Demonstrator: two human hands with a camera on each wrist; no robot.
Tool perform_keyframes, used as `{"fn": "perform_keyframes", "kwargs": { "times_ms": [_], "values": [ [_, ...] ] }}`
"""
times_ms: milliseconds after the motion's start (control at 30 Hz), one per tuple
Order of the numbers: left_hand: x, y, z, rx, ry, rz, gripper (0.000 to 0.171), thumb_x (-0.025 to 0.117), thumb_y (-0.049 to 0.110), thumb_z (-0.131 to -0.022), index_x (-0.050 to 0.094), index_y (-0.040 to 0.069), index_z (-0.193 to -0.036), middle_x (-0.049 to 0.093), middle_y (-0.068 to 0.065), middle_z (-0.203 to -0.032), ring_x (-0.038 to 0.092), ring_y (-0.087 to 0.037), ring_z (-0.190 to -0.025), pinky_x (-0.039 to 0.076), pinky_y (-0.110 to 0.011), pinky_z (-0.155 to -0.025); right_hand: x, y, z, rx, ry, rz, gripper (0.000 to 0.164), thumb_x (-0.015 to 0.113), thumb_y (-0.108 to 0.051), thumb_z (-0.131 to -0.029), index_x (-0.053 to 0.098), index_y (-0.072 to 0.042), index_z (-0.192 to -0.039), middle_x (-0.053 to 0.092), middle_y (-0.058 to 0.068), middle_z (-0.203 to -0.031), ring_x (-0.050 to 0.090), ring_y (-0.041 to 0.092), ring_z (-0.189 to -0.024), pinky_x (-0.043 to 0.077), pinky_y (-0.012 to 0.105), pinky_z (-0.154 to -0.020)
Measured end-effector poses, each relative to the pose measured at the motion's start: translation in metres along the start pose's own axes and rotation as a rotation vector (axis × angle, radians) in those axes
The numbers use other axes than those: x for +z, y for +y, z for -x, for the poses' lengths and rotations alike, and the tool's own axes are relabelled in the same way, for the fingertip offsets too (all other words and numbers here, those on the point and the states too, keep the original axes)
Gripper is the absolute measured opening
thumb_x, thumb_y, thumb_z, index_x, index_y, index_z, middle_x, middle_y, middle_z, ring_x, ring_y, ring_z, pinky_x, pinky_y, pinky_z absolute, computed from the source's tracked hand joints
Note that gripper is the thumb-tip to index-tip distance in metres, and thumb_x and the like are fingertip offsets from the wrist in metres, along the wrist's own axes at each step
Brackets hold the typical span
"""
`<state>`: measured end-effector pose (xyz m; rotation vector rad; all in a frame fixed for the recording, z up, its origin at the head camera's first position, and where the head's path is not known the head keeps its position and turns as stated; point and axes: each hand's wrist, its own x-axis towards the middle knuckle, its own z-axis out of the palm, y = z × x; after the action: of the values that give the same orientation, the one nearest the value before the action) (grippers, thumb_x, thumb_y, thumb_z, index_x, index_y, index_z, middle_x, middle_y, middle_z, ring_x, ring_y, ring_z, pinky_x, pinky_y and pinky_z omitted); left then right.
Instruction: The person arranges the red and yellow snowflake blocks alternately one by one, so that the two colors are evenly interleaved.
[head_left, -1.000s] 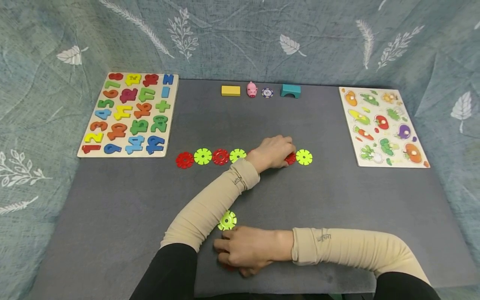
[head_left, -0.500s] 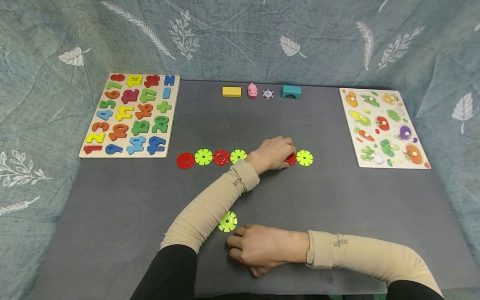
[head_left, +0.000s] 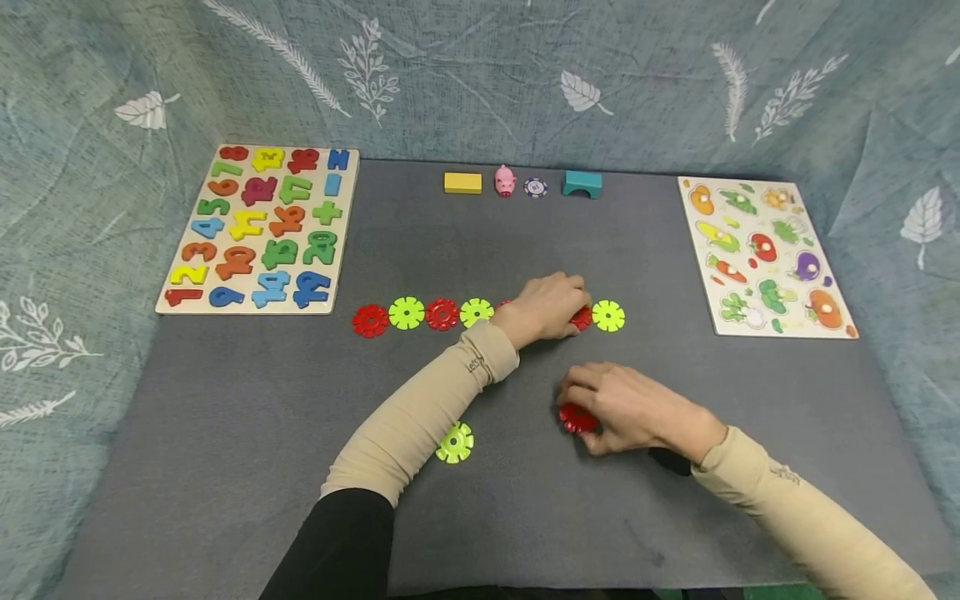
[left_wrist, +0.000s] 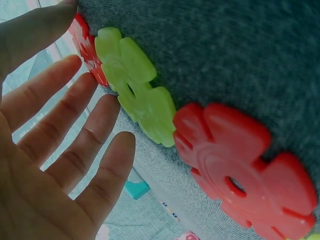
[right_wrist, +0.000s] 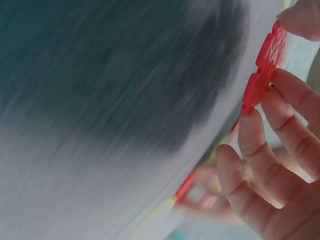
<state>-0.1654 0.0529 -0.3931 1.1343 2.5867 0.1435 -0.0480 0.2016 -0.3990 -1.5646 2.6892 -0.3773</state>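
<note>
My left hand [head_left: 545, 305] lies over the row of flower-shaped interlocking discs on the grey table. Its thumb and fingers hold the edges of a red disc [head_left: 581, 318] close to the row's right end. Beyond that disc is a lime green one [head_left: 609, 316], the last in the row. In the left wrist view, a lime disc [left_wrist: 135, 85] and a larger-looking red disc [left_wrist: 245, 170] lie beside the fingers. Above the table at right of centre, my right hand [head_left: 630, 404] pinches another red disc [head_left: 577, 418] between thumb and fingers. A lone lime disc [head_left: 455, 442] sits beside my left sleeve.
A number puzzle board [head_left: 251, 229] stands at left, a vegetable puzzle board [head_left: 765, 258] at right. Along the back edge are a yellow block [head_left: 462, 183], a pink pig [head_left: 505, 181], a poker chip [head_left: 536, 187] and a teal arch block [head_left: 582, 183]. My left forearm crosses the table.
My right hand has carried the red disc from the table's front, near the lone lime disc, rightward and away from the body. My left hand stays in place on the row.
</note>
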Motion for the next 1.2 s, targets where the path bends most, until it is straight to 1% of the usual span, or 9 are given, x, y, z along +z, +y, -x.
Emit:
{"fn": "perform_keyframes", "kwargs": {
  "times_ms": [100,233,467,633,767,1000,1067,1200],
  "values": [
    [0.001,0.0,-0.001,0.001,0.004,-0.001,0.036,0.066,0.034,-0.091,0.063,0.02,-0.124,0.057,-0.001,-0.121,0.055,-0.019,-0.106,0.052,-0.037,-0.086,-0.007,0.02,0.013,0.093,0.012,0.016,0.035,0.078,-0.023,-0.066,0.067,-0.014,-0.098,0.062,-0.002,-0.1,0.06,0.012,-0.083,0.052,0.031,-0.072],
    [0.003,-0.001,-0.002,0.001,0.008,-0.002,0.034,0.065,0.034,-0.091,0.064,0.02,-0.122,0.057,-0.001,-0.119,0.055,-0.019,-0.103,0.053,-0.037,-0.084,-0.017,0.044,0.026,0.204,0.009,0.072,0.036,0.08,-0.023,-0.065,0.068,-0.012,-0.098,0.062,0.001,-0.099,0.06,0.015,-0.084,0.053,0.034,-0.071],
    [0.002,-0.001,-0.002,0.001,0.006,0.001,0.034,0.066,0.033,-0.091,0.064,0.021,-0.123,0.057,0.0,-0.12,0.055,-0.019,-0.104,0.053,-0.036,-0.085,-0.027,0.074,0.034,0.364,-0.081,0.125,0.041,0.081,-0.022,-0.066,0.069,-0.006,-0.102,0.062,0.005,-0.098,0.059,0.018,-0.08,0.052,0.035,-0.068],
    [0.001,0.0,-0.002,0.002,-0.006,0.013,0.035,0.066,0.033,-0.092,0.064,0.021,-0.124,0.057,-0.001,-0.121,0.054,-0.019,-0.106,0.052,-0.036,-0.086,-0.033,0.088,0.033,0.459,-0.135,0.118,0.041,0.081,-0.021,-0.067,0.069,-0.005,-0.102,0.062,0.007,-0.098,0.06,0.02,-0.078,0.052,0.037,-0.069],
    [0.002,-0.001,-0.003,-0.008,-0.012,0.018,0.036,0.066,0.033,-0.091,0.063,0.021,-0.125,0.057,0.0,-0.121,0.054,-0.019,-0.105,0.052,-0.035,-0.086,-0.036,0.099,0.027,0.521,-0.181,0.098,0.042,0.081,-0.021,-0.068,0.069,-0.005,-0.105,0.062,0.007,-0.097,0.059,0.019,-0.076,0.051,0.037,-0.068],
    [0.002,-0.001,-0.002,-0.007,-0.013,0.021,0.035,0.066,0.033,-0.091,0.064,0.021,-0.124,0.057,-0.001,-0.12,0.054,-0.019,-0.104,0.052,-0.036,-0.085,-0.037,0.113,0.019,0.578,-0.268,0.088,0.045,0.08,-0.023,-0.068,0.068,-0.005,-0.107,0.061,0.008,-0.097,0.058,0.02,-0.075,0.05,0.037,-0.068],
    [0.002,-0.001,-0.002,-0.005,-0.015,0.02,0.035,0.066,0.033,-0.091,0.064,0.021,-0.124,0.057,0.0,-0.119,0.054,-0.019,-0.104,0.052,-0.035,-0.085,-0.036,0.114,0.018,0.592,-0.276,0.067,0.047,0.08,-0.024,-0.069,0.068,-0.005,-0.11,0.061,0.009,-0.099,0.058,0.02,-0.078,0.05,0.038,-0.07],
    [0.002,-0.001,-0.002,-0.004,-0.013,0.017,0.035,0.066,0.033,-0.091,0.064,0.021,-0.124,0.057,0.0,-0.119,0.054,-0.018,-0.104,0.052,-0.035,-0.085,-0.037,0.115,0.016,0.611,-0.262,0.026,0.048,0.08,-0.023,-0.07,0.067,-0.005,-0.113,0.063,0.01,-0.103,0.059,0.022,-0.083,0.051,0.04,-0.074]
  ]
}}
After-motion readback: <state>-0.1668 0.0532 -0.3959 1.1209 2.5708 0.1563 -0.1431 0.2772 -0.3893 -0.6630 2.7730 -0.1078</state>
